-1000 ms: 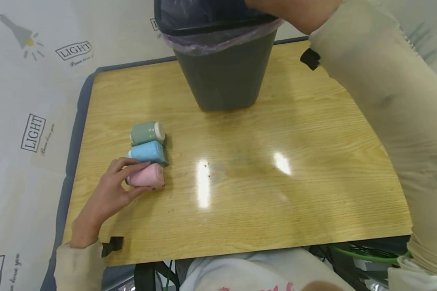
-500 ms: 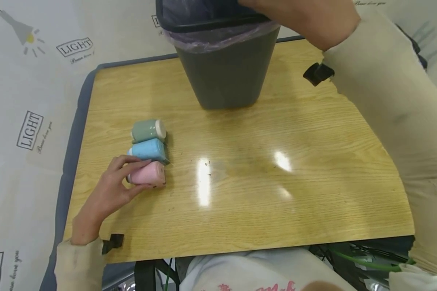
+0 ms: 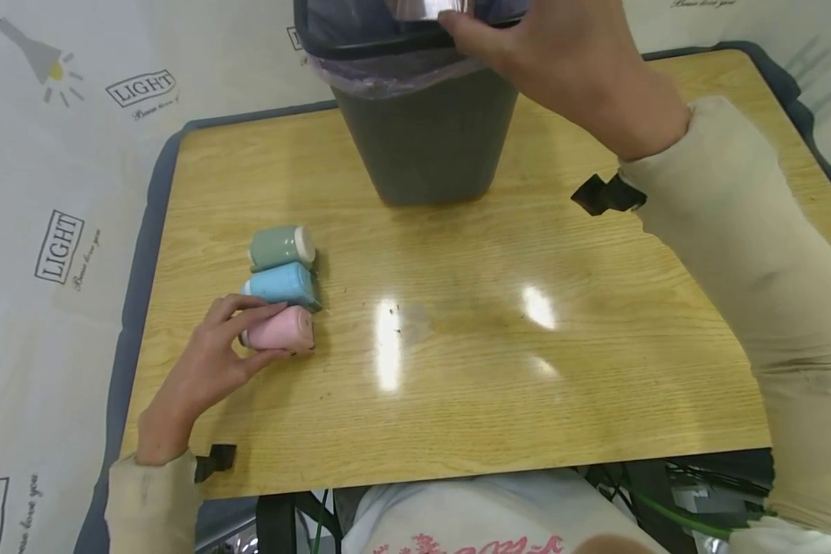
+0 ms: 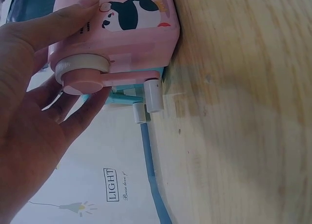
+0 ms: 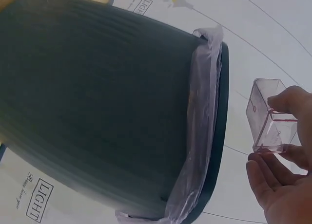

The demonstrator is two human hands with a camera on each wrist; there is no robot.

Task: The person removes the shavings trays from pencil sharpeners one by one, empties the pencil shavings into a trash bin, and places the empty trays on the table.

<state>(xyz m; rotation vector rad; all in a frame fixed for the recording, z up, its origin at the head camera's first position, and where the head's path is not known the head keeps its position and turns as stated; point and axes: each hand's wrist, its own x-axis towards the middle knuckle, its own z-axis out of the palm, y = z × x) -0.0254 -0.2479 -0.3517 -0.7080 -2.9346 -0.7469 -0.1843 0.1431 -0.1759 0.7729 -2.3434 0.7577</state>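
Observation:
My left hand (image 3: 211, 362) grips a pink pump bottle (image 3: 280, 329) that lies on its side on the table. The left wrist view shows its panda picture, ribbed white collar (image 4: 82, 64) and white-tipped spout. Right beside it lie a light blue bottle (image 3: 284, 285) and a green container (image 3: 282, 248) with a white end. At the mouth of a dark grey bin (image 3: 429, 138), my right hand (image 3: 575, 73) pinches a clear plastic box (image 5: 265, 117) between thumb and fingers. In the head view, the frame's top edge cuts off part of the box.
A purplish bag (image 5: 200, 112) lines the bin and folds over its rim. The bin stands at the back of the wooden table (image 3: 485, 385). White printed sheeting (image 3: 69, 177) lies beyond the left and back edges. Cables (image 3: 685, 515) hang below the front edge.
My right hand has drawn back at the bin's mouth, and the clear box in it has come into sight. The left hand keeps its hold on the pink pump bottle without moving.

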